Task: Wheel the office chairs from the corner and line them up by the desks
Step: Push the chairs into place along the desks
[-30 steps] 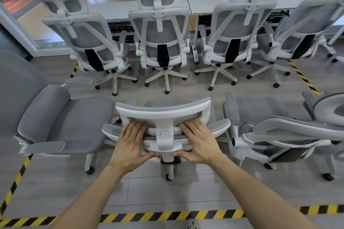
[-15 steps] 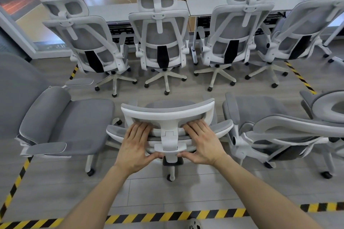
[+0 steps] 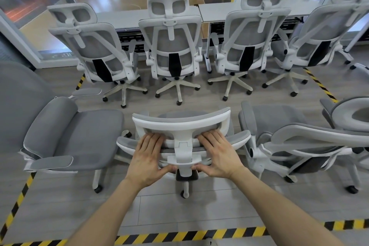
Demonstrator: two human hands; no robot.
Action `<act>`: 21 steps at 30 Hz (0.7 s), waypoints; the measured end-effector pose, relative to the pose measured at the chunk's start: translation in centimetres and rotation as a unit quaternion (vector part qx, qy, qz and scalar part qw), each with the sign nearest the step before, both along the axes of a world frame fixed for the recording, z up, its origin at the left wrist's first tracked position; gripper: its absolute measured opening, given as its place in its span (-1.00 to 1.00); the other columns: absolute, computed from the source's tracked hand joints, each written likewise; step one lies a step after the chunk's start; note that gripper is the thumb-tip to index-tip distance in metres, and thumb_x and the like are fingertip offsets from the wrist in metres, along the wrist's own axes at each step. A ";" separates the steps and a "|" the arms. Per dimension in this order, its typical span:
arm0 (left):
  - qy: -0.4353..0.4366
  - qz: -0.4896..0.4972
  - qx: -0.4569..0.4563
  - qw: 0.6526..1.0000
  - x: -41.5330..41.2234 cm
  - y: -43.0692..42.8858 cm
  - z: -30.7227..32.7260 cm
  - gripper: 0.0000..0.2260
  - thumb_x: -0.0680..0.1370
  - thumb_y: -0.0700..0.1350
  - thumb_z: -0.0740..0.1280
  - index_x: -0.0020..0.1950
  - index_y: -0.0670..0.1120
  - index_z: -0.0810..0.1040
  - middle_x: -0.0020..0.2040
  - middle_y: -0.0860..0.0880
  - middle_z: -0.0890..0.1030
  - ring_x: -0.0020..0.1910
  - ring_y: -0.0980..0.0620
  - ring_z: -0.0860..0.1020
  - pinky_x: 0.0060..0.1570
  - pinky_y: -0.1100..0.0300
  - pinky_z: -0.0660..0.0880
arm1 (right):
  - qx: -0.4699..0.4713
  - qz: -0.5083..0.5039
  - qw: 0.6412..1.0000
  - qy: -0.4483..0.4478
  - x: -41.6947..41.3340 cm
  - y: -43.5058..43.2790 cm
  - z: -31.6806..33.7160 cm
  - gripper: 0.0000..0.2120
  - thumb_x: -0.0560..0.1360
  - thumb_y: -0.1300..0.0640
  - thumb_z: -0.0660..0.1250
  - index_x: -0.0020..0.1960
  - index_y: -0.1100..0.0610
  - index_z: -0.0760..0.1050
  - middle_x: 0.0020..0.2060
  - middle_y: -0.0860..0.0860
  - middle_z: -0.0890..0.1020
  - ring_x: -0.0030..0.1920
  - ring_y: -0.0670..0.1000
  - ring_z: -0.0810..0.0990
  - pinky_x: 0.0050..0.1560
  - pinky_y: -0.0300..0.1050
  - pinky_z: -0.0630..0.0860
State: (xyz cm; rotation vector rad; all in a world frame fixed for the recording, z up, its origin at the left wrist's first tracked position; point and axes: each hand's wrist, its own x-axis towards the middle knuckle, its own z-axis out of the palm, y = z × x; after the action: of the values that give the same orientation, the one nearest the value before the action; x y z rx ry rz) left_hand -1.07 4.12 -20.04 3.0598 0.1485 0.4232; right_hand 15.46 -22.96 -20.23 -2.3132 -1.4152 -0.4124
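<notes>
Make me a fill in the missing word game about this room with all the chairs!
The left hand and right hand lie flat on the near white-framed grey mesh chair, so it is touched by ____ hands.
The striped floor tape is black and ____.
The row of white-framed mesh chairs at the white desks faces ____ from the camera wearer.
Missing words: two; yellow; away.
</notes>
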 end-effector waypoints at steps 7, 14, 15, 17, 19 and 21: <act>0.009 0.007 -0.017 1.000 0.2 -1.1 0.8 -0.07 0.53 0.58 0.33 0.60 -0.13 0.41 0.55 -0.13 0.47 0.60 -0.22 0.39 0.67 -0.26 0.26 | -0.040 0.004 0.999 0.017 0.5 -0.5 0.9 -0.04 0.49 -0.58 0.39 0.52 0.19 0.50 0.34 0.11 0.56 0.37 0.23 0.53 0.65 0.22 0.32; 0.022 0.012 0.005 1.000 0.4 -1.7 1.8 -0.06 0.55 0.62 0.19 0.60 -0.12 0.41 0.53 -0.12 0.47 0.59 -0.22 0.40 0.70 -0.22 0.23 | -0.073 -0.018 0.997 0.031 0.1 -0.8 1.3 -0.01 0.51 -0.56 0.37 0.61 0.19 0.41 0.47 0.12 0.50 0.54 0.23 0.44 0.72 0.25 0.21; 0.022 0.010 0.011 1.000 0.4 -1.8 2.1 -0.05 0.55 0.63 0.18 0.60 -0.12 0.43 0.52 -0.12 0.48 0.57 -0.21 0.41 0.69 -0.21 0.24 | -0.078 -0.020 0.996 0.027 0.0 -0.8 1.5 0.00 0.52 -0.55 0.36 0.63 0.19 0.40 0.49 0.12 0.49 0.56 0.23 0.43 0.72 0.25 0.20; 0.029 0.006 0.018 0.999 0.5 -2.1 3.1 -0.06 0.53 0.63 0.21 0.58 -0.12 0.46 0.48 -0.10 0.50 0.53 -0.19 0.43 0.68 -0.18 0.27 | -0.096 -0.030 0.995 0.018 -0.3 -0.9 2.0 0.00 0.53 -0.56 0.33 0.65 0.19 0.38 0.53 0.12 0.48 0.59 0.21 0.41 0.74 0.24 0.17; 0.044 0.000 0.022 0.999 0.8 -2.1 4.2 -0.08 0.51 0.60 0.24 0.57 -0.10 0.48 0.45 -0.08 0.53 0.49 -0.16 0.46 0.65 -0.15 0.31 | -0.124 -0.047 0.991 0.012 -0.6 -1.0 2.6 0.01 0.54 -0.58 0.28 0.67 0.18 0.35 0.58 0.12 0.45 0.63 0.19 0.36 0.75 0.24 0.14; 0.049 -0.023 0.030 0.998 0.9 -1.5 5.0 -0.14 0.51 0.55 0.28 0.56 -0.07 0.50 0.44 -0.07 0.58 0.46 -0.13 0.51 0.62 -0.10 0.38 | -0.159 -0.071 0.985 0.012 -1.2 -1.0 3.0 0.03 0.55 -0.58 0.23 0.70 0.17 0.30 0.64 0.11 0.39 0.69 0.17 0.28 0.76 0.24 0.11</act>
State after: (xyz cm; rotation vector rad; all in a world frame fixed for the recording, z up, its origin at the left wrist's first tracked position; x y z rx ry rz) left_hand -0.14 2.60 -15.06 3.1367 0.0697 0.2793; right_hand 14.25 -23.92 -17.19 -2.6742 -1.3957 -0.2089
